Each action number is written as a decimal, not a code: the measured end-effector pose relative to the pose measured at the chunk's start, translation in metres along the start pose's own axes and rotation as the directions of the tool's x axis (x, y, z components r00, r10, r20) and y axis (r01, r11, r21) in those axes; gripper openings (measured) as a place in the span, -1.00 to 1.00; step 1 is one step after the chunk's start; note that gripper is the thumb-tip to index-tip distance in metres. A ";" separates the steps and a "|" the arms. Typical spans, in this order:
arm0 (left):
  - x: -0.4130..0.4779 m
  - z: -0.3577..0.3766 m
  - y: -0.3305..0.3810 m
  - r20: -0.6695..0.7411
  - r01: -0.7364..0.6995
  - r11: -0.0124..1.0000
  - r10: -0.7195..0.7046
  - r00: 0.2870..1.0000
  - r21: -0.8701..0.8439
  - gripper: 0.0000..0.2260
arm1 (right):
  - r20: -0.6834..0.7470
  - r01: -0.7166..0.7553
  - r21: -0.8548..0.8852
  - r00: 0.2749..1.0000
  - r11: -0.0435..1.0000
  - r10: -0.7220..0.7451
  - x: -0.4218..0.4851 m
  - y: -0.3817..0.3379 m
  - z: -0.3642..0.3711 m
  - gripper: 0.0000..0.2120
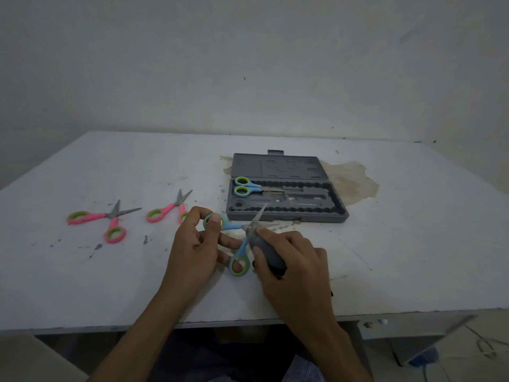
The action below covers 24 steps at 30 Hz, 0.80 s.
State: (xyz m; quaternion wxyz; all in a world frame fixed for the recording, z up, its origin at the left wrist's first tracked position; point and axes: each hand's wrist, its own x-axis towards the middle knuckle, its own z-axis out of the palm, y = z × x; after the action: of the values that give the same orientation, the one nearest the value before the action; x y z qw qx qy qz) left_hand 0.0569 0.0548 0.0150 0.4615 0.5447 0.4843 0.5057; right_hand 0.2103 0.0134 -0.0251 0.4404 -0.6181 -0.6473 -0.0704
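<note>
**Blue scissors under work at the pivot: tool applied, turn pending**

The left grip (192, 244) holds the blue scissors (243, 248) just above the tabletop (385, 257). Thumb and forefinger pinch the far finger loop, and the remaining fingers lie under the near handle. The blades stand open, pointing away from both grips.

The right grip (294, 260) is wrapped round a grey-handled tool (268, 250). Its working end meets the scissors at the blade crossing, directly between the two grips. The tip itself is too blurred to identify.

Beyond the right grip lies an open grey case (289, 215) with a second blue pair (246, 186) laid inside. Two pink pairs (110, 219) (172, 209) lie open outboard of the left grip.

Assessment: the step in hand appears to be adjustment of the pivot fastener; loosening or tightening cannot be told. The next move calls for a seated tip, a steady twist from the right grip, and a firm counter-hold from the left. The open blades sit close to the right fingers.
</note>
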 end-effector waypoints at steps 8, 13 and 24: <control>-0.001 0.000 0.001 -0.013 0.004 0.999 -0.003 1.000 0.037 -0.83 | -0.038 -0.017 0.014 0.999 1.000 0.017 0.001 -0.002 -0.001 -0.66; -0.004 0.001 0.004 -0.011 -0.018 0.999 0.018 1.000 0.035 -0.83 | -0.097 0.028 0.012 0.995 1.000 -0.026 0.004 -0.003 -0.007 -0.64; -0.005 -0.001 0.002 -0.006 -0.059 0.998 0.059 0.998 0.030 -0.86 | 0.038 0.190 -0.127 0.982 0.974 -0.186 0.013 -0.001 -0.009 -0.65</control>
State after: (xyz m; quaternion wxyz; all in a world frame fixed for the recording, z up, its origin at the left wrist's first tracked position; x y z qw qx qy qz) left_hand 0.0563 0.0497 0.0164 0.4364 0.5637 0.4773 0.5138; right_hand 0.2159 0.0165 -0.0107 0.3822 -0.5822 -0.7027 -0.1456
